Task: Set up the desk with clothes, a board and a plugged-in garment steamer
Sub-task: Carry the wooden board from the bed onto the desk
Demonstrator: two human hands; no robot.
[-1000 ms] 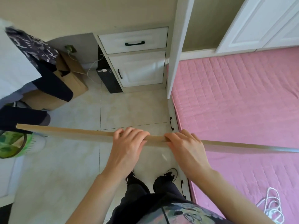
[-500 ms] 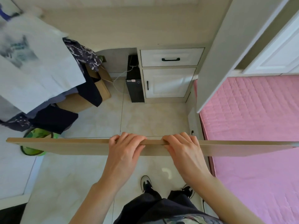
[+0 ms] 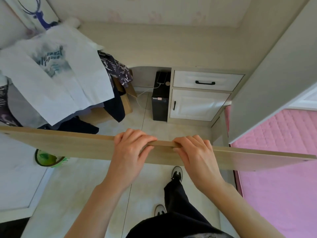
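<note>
Right now both my hands are clamped on the wooden board (image 3: 60,145). My left hand (image 3: 130,148) and right hand (image 3: 193,152) sit close together near its middle, fingers curled over its far edge, with a short bare stretch of edge between them. The board hangs crosswise in front of me, in the air short of the desk (image 3: 171,45) and above the tiled floor (image 3: 77,186). I judge this is the carrying step: clothes (image 3: 113,69) are heaped at the desk's left end, a white T-shirt (image 3: 56,78) on top, and the board is not yet laid down. Next I should step up to the desk, raise the board above its top and lay it flat right of the clothes, over the drawer (image 3: 205,80), minding the white panel (image 3: 274,74) at the desk's right.
</note>
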